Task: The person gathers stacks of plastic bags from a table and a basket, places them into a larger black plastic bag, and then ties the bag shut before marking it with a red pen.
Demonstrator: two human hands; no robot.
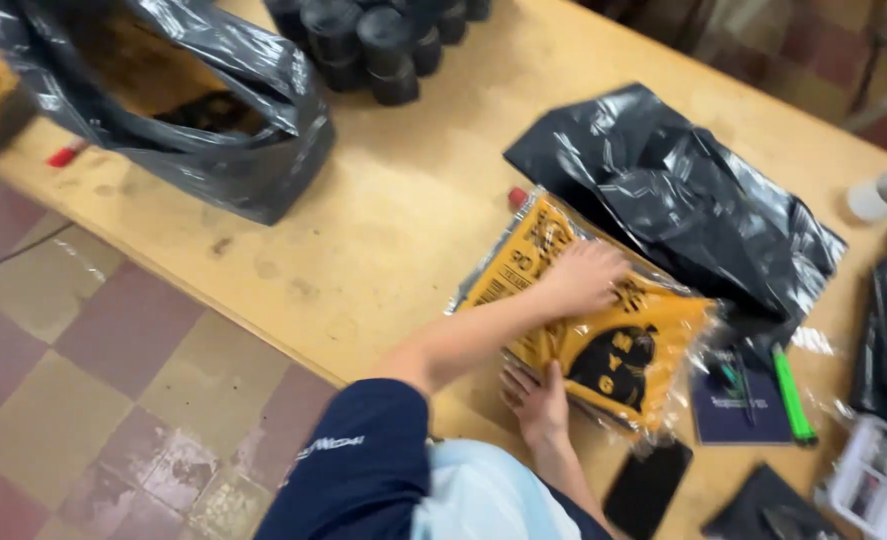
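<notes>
Yellow plastic with black print fills the flat clear-wrapped package (589,325) that lies on the wooden table (384,220) under both hands. The left hand (586,277) is spread flat on its upper part, fingers released and pressing down, not gripping. The right hand (536,398) rests open on the near edge of the package, also pressing. It seems the hands lie this way to keep the slippery wrap flat and to push air out.

Just beyond the left hand lies a crumpled black plastic bag (684,200); I cannot tell what is inside. Far to the left of the hands, a large black bin bag (214,130) stands open, with brown and dark things in it, unclear. Behind it stand rolls of black bags (384,40). Right of the right hand are a green marker (792,395), a dark notebook (739,405) and a black phone (647,487).
</notes>
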